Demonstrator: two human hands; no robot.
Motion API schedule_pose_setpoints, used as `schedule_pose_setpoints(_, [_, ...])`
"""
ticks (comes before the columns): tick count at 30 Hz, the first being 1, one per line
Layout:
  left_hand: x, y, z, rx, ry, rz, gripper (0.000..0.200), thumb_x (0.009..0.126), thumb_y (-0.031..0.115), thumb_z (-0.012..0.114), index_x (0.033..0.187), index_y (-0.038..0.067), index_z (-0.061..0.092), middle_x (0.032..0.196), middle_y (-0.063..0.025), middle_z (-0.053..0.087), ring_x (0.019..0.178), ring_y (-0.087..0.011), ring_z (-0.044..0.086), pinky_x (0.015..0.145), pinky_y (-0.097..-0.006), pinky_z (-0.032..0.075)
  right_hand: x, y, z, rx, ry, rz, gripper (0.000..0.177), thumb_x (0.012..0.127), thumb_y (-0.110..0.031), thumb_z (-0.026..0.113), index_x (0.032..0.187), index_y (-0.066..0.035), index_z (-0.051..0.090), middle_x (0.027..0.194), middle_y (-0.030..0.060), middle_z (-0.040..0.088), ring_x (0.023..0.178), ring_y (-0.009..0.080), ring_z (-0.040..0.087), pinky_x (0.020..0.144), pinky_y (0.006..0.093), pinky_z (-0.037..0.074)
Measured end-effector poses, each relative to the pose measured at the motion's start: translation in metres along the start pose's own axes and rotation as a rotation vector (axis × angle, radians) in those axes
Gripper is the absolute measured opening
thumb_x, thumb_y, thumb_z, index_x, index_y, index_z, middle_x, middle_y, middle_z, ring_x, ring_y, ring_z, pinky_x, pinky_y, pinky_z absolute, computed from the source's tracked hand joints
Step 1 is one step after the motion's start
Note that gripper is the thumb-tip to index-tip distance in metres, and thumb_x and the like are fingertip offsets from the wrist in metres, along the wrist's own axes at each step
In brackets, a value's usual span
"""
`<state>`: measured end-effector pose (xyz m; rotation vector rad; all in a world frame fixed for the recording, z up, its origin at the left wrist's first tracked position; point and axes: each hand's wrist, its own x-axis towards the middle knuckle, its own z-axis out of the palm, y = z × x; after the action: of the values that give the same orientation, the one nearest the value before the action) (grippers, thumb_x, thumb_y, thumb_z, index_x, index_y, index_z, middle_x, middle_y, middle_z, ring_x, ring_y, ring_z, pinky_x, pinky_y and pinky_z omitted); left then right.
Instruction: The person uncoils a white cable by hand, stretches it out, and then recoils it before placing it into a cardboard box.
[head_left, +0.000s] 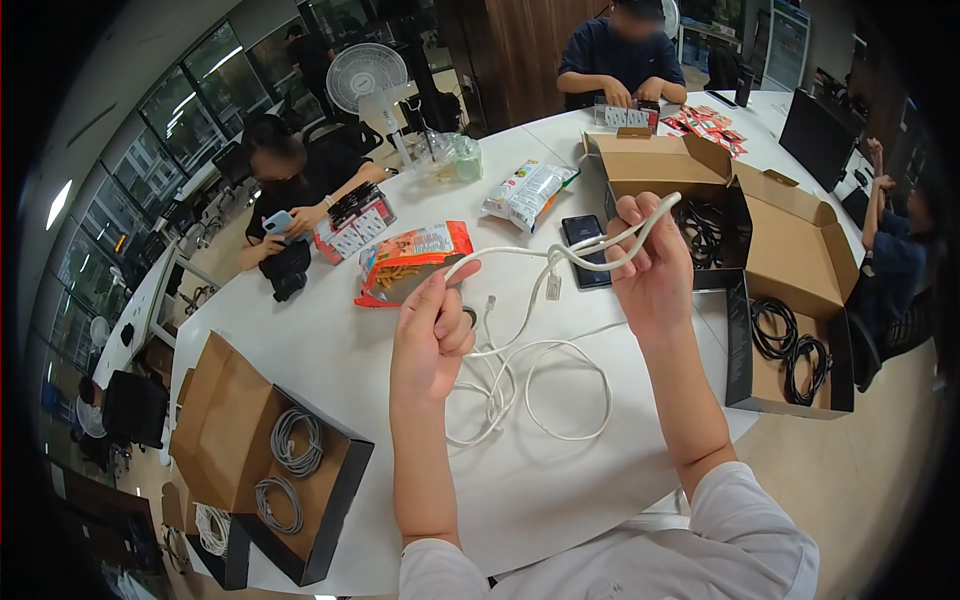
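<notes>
A white network cable (567,342) is held up over the white table (560,470), its slack lying in loose loops below. My left hand (436,325) pinches the cable between thumb and fingers. To the right and a little higher, my right hand (650,250) has its fingers closed round a doubled stretch of the same cable. One clear plug (553,286) hangs between my hands, and another plug end shows to its left. Just behind my left hand lies an open red snack bag (418,262). A dark phone (586,250) lies beside my right hand.
Open boxes hold coiled grey cables (297,441) at the left and black cables (790,350) at the right. A white snack bag (530,194) lies farther back. One person (300,190) holds a phone at the left; another (620,60) sits across the table.
</notes>
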<state>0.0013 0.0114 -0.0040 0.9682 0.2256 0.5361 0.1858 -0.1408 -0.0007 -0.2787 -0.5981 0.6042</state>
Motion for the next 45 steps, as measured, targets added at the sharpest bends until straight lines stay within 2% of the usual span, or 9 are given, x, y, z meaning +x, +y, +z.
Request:
schedule_pose_setpoints(4, [0.001,0.001,0.000,-0.030,-0.016,0.008,0.038,0.104,0.025,0.038,0.124,-0.004,0.054,0.056,0.0072,0.023,0.043,-0.0019,0.017,0.041,-0.0208,0.015,-0.001,0.000,0.002,-0.020,-0.031,-0.011,0.024,0.104,-0.027,0.037,0.089,-0.010,0.043,0.087,0.0002,0.041,0.056,0.0055,0.029,0.050,0.0216,0.037])
schedule_pose_setpoints(13, [-0.001,0.000,-0.001,-0.102,-0.235,0.147,0.051,0.094,0.019,0.054,0.138,-0.004,0.040,0.062,0.0049,0.032,0.051,-0.0039,0.029,0.047,-0.0205,0.022,-0.006,0.003,0.002,-0.540,-0.187,-0.168,0.064,0.084,-0.074,0.045,0.089,-0.010,0.040,0.088,-0.0001,0.036,0.062,0.0060,0.034,0.053,0.0251,0.045])
schedule_pose_setpoints(17, [-0.007,0.003,0.006,-0.067,-0.243,0.176,0.054,0.095,0.019,0.052,0.144,0.002,0.034,0.068,0.0033,0.035,0.053,-0.0056,0.032,0.050,-0.0207,0.026,-0.004,-0.001,0.002,-0.696,-0.310,-0.116,0.039,0.088,-0.037,0.066,0.080,-0.008,0.041,0.088,0.0007,0.037,0.068,0.0055,0.043,0.061,0.0251,0.052])
schedule_pose_setpoints(18, [-0.008,0.003,0.007,-0.073,-0.242,0.173,0.053,0.097,0.019,0.050,0.145,0.004,0.033,0.069,0.0030,0.036,0.053,-0.0060,0.032,0.050,-0.0209,0.026,-0.005,-0.001,0.008,-0.682,-0.261,-0.125,0.028,0.084,-0.014,0.067,0.076,-0.007,0.041,0.088,0.0009,0.038,0.071,0.0063,0.047,0.063,0.0246,0.053])
schedule_pose_setpoints(21, [-0.007,0.000,0.007,-0.231,-0.261,0.116,0.050,0.100,0.020,0.043,0.147,0.010,0.029,0.069,0.0023,0.036,0.051,-0.0062,0.031,0.048,-0.0201,0.027,-0.008,0.000,0.021,-0.728,-0.232,-0.155,0.024,0.086,-0.008,0.064,0.078,-0.006,0.042,0.088,0.0017,0.040,0.072,0.0083,0.053,0.062,0.0244,0.052])
schedule_pose_setpoints(31, [0.002,-0.026,0.019,-0.316,-0.253,-0.040,0.047,0.103,0.023,0.035,0.149,0.016,0.025,0.068,0.0022,0.033,0.048,-0.0060,0.028,0.043,-0.0200,0.025,-0.007,0.005,0.012,-0.350,0.065,-0.355,0.034,0.103,-0.033,0.038,0.082,-0.006,0.041,0.080,0.0037,0.045,0.055,0.0141,0.057,0.051,0.0241,0.045])
schedule_pose_setpoints(38, [0.003,-0.035,0.023,-0.118,-0.154,0.071,0.048,0.103,0.027,0.037,0.148,0.013,0.027,0.068,0.0024,0.036,0.047,-0.0050,0.027,0.042,-0.0185,0.022,0.000,-0.013,-0.002,-0.071,0.376,-0.070,0.031,0.101,-0.040,0.043,0.091,-0.012,0.052,0.091,0.0056,0.060,0.053,0.0064,0.048,0.052,0.0211,0.044])
schedule_pose_setpoints(41, [0.004,-0.030,0.019,-0.068,-0.141,0.150,0.049,0.103,0.027,0.038,0.148,0.013,0.027,0.068,0.0027,0.036,0.047,-0.0049,0.027,0.042,-0.0184,0.021,0.005,-0.025,-0.014,0.282,0.233,0.284,0.024,0.101,-0.033,0.047,0.090,-0.012,0.052,0.104,0.0087,0.064,0.050,0.0034,0.041,0.047,0.0150,0.040])
schedule_pose_setpoints(45, [-0.003,-0.007,0.009,-0.259,-0.209,0.218,0.050,0.103,0.024,0.036,0.150,0.011,0.022,0.069,0.0028,0.033,0.048,-0.0037,0.027,0.040,-0.0169,0.022,0.004,-0.034,-0.004,-0.125,-0.083,0.339,0.017,0.101,-0.021,0.043,0.104,-0.009,0.054,0.122,0.0150,0.060,0.054,0.0050,0.052,0.049,0.0160,0.044])
